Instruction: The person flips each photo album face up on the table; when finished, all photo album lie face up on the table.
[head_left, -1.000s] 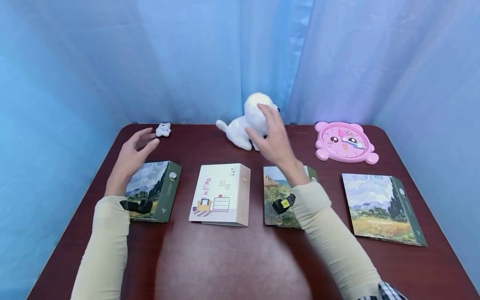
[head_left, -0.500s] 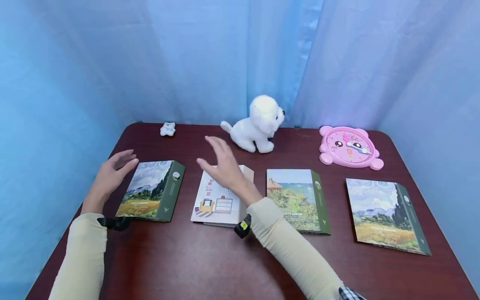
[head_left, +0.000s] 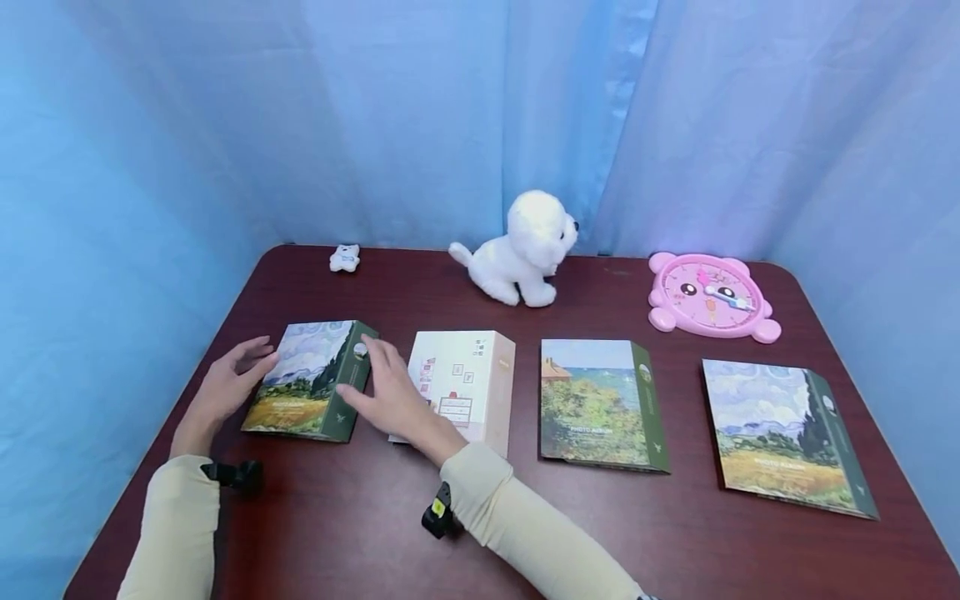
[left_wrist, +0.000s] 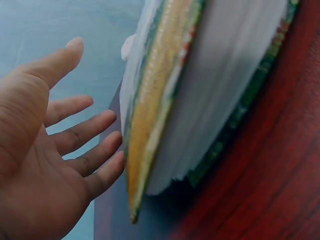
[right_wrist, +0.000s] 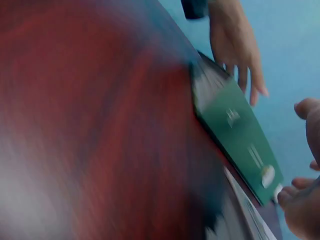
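At the table's left lies a photo album (head_left: 303, 379) with a landscape cover and green spine. My left hand (head_left: 225, 387) is beside its left edge, fingers extended; in the left wrist view that hand (left_wrist: 55, 140) has its fingertips at the cover's edge, contact unclear. My right hand (head_left: 393, 396) is by the green spine, thumb and fingers spread, partly over a white album (head_left: 457, 375). In the right wrist view, the spine (right_wrist: 242, 135) lies between my left hand (right_wrist: 235, 47) and the fingers of my right hand (right_wrist: 302, 200). Neither hand holds anything.
Two more albums (head_left: 600, 404) (head_left: 783, 433) lie to the right on the dark red table (head_left: 352, 533). Along the back are a small white figure (head_left: 345, 258), a white plush dog (head_left: 521, 250) and a pink clock (head_left: 712, 296). Blue curtains (head_left: 405, 117) hang behind.
My right hand has moved left from the plush dog, across the white album, to the leftmost album's spine. My left hand has come down to that album's left side. The view has shifted slightly.
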